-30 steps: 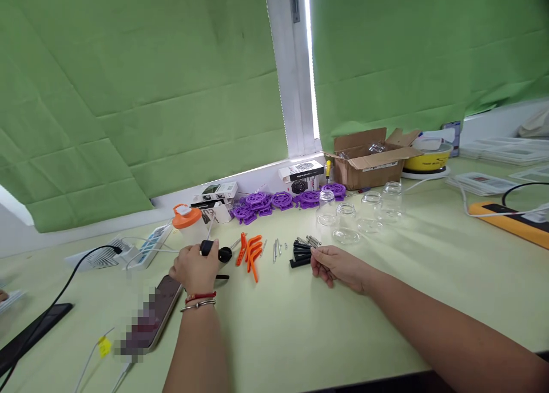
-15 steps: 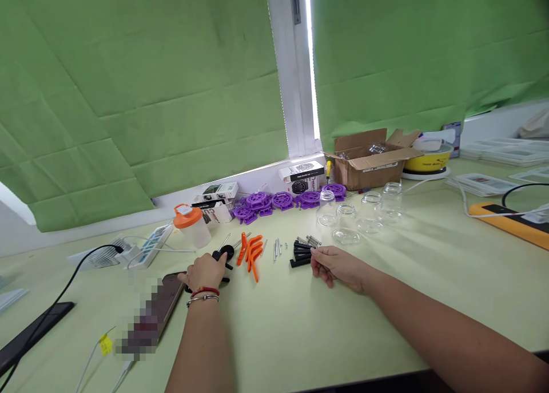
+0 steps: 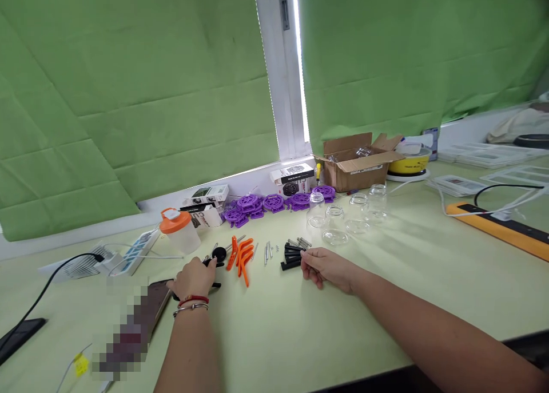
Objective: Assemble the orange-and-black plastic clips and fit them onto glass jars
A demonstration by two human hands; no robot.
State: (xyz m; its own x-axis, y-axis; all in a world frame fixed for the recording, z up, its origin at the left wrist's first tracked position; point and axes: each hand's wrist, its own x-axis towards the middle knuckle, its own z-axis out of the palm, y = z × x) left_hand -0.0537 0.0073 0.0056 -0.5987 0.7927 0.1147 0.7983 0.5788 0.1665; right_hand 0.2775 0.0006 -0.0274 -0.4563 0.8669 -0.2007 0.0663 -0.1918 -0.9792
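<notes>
My left hand (image 3: 193, 280) is over some black round parts (image 3: 219, 254) beside the phone; its fingers are bent and partly hidden, so a hold on them cannot be made out. My right hand (image 3: 323, 266) pinches the near end of a black strip-like part (image 3: 291, 264) in a small bundle. Behind that bundle lie small metal springs (image 3: 303, 242). Between my hands are several orange angled parts (image 3: 245, 255) and thin metal pins (image 3: 266, 252).
Purple wheel-shaped parts (image 3: 273, 203) line the back, near printed boxes (image 3: 293, 178). Clear jars (image 3: 335, 227) stand before an open cardboard box (image 3: 355, 167). An orange-lidded cup (image 3: 180, 233), power strip (image 3: 139, 253) and phone (image 3: 150, 318) are at left; an orange power strip (image 3: 501, 227) is at right.
The whole view has shifted, so the table items appear further left. My left hand has drawn back slightly from the black round parts. My right hand stays at the black strips.
</notes>
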